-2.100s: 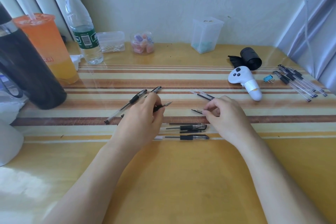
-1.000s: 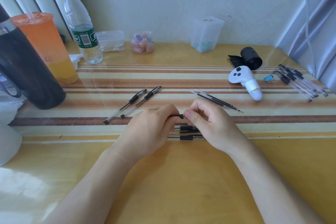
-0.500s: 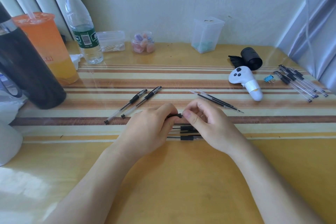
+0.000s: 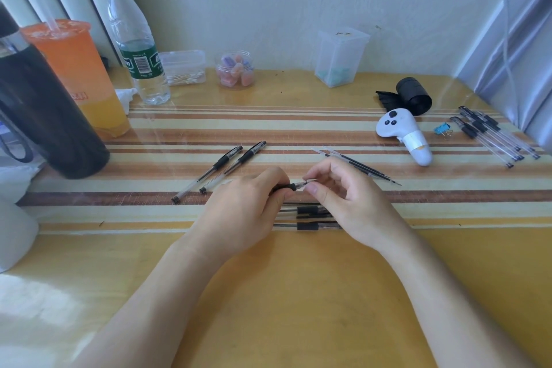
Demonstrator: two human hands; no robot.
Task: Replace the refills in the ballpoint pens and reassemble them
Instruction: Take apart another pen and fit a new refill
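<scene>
Striped wood crosses the counter (image 4: 298, 293) where you are working, near its middle. Your left grip (image 4: 245, 212) is curled round the barrel of the pen (image 4: 288, 187) and holds it just above the surface, point facing right. Your right grip (image 4: 343, 197) pinches the clear nose cone (image 4: 300, 185) between thumb and forefinger.

About 2 s ago the grips were apart, and the right one was at something small on the counter. At 1 s and 0.5 s ago they were pressed together, hiding the front of the pen. Now the right fingers have eased back a little, so the cone and the metal point show between them. That suggests the cone is on the barrel over the refill, with at most a final twist left.

Beneath your grips, 2 pens (image 4: 307, 210) lie parallel to the near edge. Another 2 slanted pens (image 4: 227, 169) lie just left of the left grip. Loose refills (image 4: 364, 169) sit just behind the right grip. A bundle of pens (image 4: 490, 136) waits by the right edge. You cannot tell from here which of these are already done.
</scene>
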